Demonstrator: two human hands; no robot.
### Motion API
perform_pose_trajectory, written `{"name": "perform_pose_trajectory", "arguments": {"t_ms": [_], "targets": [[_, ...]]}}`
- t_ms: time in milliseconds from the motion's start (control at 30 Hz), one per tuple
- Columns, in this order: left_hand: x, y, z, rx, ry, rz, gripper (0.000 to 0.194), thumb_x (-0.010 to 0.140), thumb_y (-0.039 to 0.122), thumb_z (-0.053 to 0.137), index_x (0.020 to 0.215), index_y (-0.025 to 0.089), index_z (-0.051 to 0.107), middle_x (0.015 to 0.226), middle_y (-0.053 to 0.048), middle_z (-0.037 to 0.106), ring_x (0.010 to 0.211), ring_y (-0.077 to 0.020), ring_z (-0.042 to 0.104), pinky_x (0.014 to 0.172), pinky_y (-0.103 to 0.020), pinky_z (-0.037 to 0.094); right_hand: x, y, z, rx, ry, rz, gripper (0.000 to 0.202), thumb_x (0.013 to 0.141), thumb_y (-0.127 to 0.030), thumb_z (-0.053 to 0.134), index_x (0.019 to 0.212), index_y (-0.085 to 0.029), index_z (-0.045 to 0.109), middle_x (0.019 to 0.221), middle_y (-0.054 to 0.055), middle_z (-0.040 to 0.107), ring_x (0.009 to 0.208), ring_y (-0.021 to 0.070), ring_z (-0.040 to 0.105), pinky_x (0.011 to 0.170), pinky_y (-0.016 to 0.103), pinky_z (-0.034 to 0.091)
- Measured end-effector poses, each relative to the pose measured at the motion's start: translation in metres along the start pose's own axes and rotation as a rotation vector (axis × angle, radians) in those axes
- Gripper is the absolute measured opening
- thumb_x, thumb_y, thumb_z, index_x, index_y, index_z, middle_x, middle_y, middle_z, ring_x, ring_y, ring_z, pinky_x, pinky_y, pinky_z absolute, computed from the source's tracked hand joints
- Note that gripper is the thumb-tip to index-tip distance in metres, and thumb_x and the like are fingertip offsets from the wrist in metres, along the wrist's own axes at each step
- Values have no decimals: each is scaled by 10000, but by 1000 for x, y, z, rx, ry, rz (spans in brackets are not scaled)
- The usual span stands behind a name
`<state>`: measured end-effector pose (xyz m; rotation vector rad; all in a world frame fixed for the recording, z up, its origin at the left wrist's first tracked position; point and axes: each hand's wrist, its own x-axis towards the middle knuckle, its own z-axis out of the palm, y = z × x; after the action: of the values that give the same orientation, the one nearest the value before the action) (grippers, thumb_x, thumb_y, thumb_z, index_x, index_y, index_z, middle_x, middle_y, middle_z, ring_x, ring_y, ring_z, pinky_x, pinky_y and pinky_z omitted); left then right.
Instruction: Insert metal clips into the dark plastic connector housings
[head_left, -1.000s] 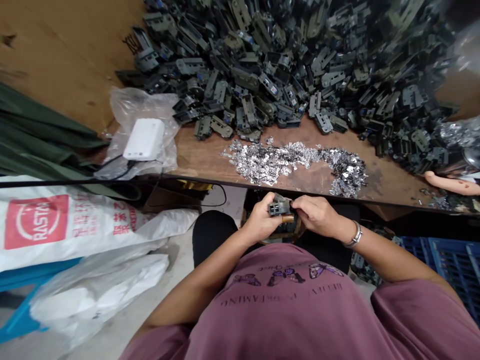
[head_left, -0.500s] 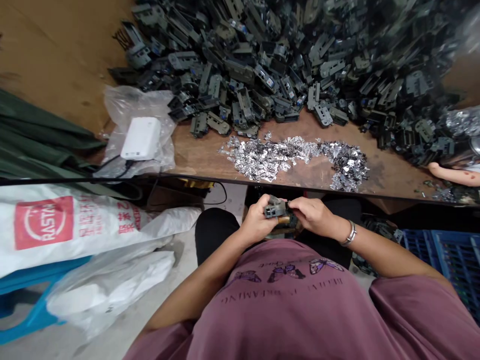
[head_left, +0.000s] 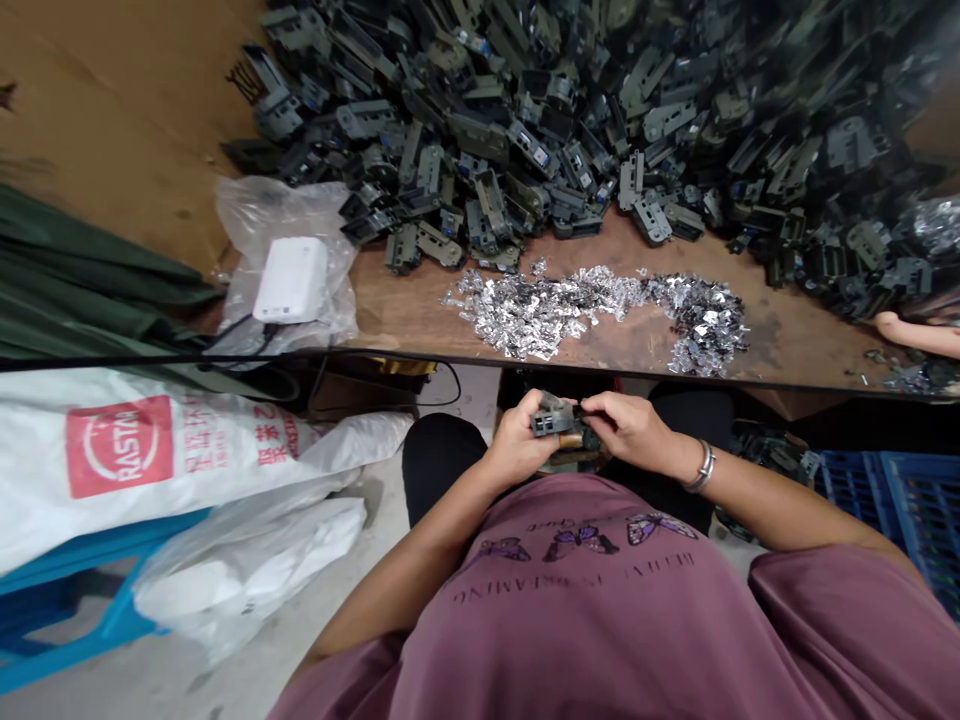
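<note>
My left hand point(head_left: 523, 440) is closed around a grey plastic housing point(head_left: 553, 418), held over my lap just below the table edge. My right hand point(head_left: 628, 428) pinches at the housing's right side, thumb and fingertips together; whatever small piece lies between them is too small to name. Under the housing shows a brownish-gold part point(head_left: 571, 440), partly hidden by my hands. Beyond the table edge lies a long heap of small shiny metal clips point(head_left: 525, 312), darker and denser at its right end.
A big pile of similar grey housings point(head_left: 480, 140) covers the table's back. At left, a white power bank point(head_left: 291, 280) with a cable lies on clear plastic. White sacks point(head_left: 247, 440) and a blue stool point(head_left: 112, 610) stand lower left, blue crates point(head_left: 922, 500) right. Another person's arm point(head_left: 919, 335) rests at far right.
The view has shifted slightly, so everything sits a little further right. Both hands keep nearly the same grip on the housing, with only small finger movement.
</note>
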<state>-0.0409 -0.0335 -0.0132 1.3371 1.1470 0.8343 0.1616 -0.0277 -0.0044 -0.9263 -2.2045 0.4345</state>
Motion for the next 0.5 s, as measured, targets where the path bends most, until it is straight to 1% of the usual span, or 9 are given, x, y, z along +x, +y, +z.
{"name": "perform_pose_trajectory", "arguments": {"t_ms": [100,200,267,367,500], "targets": [[0,-2,0,-21,-13,-3,374,630,280,828,941,183,643,958,-59,734,790,-158,655,730,-268,518,-3,4,4,-24,-51,-89,196,913,-86,469,1067,-183,542,892,79,685,753,166,662,620,272,536],[0,-1,-1,-21,-7,-3,386,627,278,821,955,180,642,949,-55,735,781,-153,651,729,-272,524,-7,6,10,-42,-5,-105,225,901,-73,464,1084,-188,524,885,71,672,756,163,655,620,274,535],[0,1,-2,-12,-7,-7,389,623,266,814,959,180,639,973,-54,737,794,-151,656,744,-279,532,-8,5,14,-63,37,-91,217,905,-77,468,1079,-192,525,872,63,670,736,157,649,613,270,530],[-1,1,-3,-14,-14,-26,389,627,261,808,967,181,635,982,-52,737,794,-149,665,745,-278,538,-9,2,16,-54,54,-50,152,921,-100,490,1025,-195,547,830,44,673,683,141,637,602,254,517],[-3,-3,-2,8,-36,-70,371,641,259,808,960,184,633,944,-45,734,765,-148,666,711,-269,536,-10,0,15,13,53,67,70,914,-133,551,930,-201,554,719,-7,641,600,111,602,572,220,489]]}}
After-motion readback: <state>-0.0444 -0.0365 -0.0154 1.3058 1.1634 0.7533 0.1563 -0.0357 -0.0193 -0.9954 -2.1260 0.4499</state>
